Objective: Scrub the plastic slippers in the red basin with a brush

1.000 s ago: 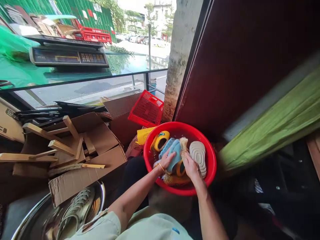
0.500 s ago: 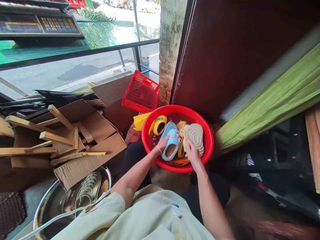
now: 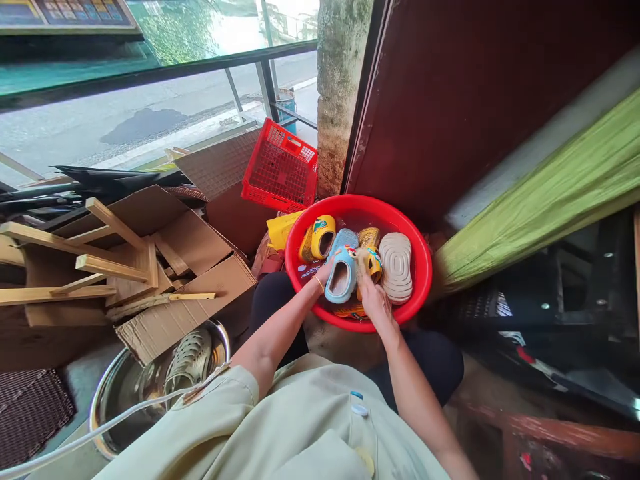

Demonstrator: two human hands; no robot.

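Observation:
A red plastic basin point(image 3: 358, 199) sits on the ground between my knees, with wet children's slippers in shallow water. My left hand point(image 3: 325, 275) grips a light-blue slipper point(image 3: 341, 280) at its side. My right hand point(image 3: 375, 301) is shut on a tan-bristled scrubbing brush point(image 3: 362, 268), mostly hidden by the fingers, pressed against that slipper. A yellow slipper point(image 3: 319, 239) lies at the far left of the basin, and a pale sole point(image 3: 396, 268) stands at the right. A yellow-orange slipper point(image 3: 373, 263) lies between them.
Flattened cardboard and wooden slats point(image 3: 150, 260) pile up to my left. Below them, a steel basin point(image 3: 117, 407) holds a beige clog point(image 3: 191, 363). Behind the red basin stand a red crate point(image 3: 280, 167) and a concrete pillar point(image 3: 340, 100). A dark red door point(image 3: 450, 100) and green cloth point(image 3: 535, 213) lie right.
My view has tilted further down, so everything sits higher in the frame. My right hand and the brush have moved left, from near the pale sole onto the light-blue slipper.

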